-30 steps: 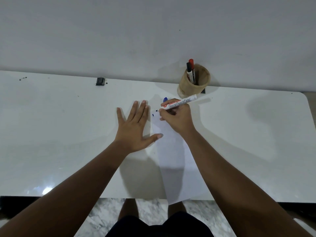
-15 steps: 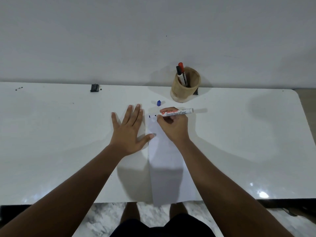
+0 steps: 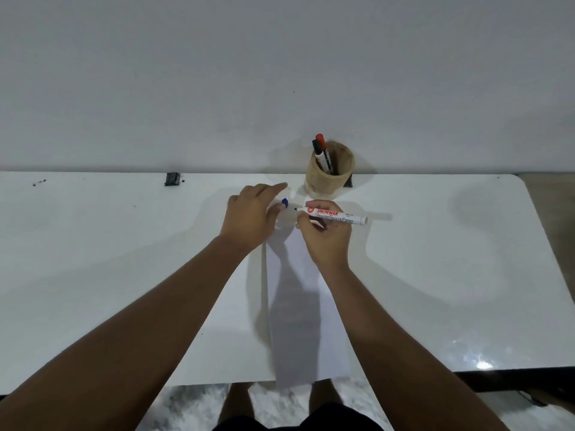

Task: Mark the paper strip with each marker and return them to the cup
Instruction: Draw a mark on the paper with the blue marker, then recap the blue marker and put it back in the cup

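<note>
The right hand [image 3: 323, 234] held the uncapped marker [image 3: 337, 215] lying almost level, tip pointing left over the paper strip's [image 3: 303, 306] far end, where the left hand [image 3: 249, 213] pinched the blue cap [image 3: 285, 201] just beside that tip, the cup [image 3: 329, 172] standing behind on the counter [image 3: 435, 275].
</note>
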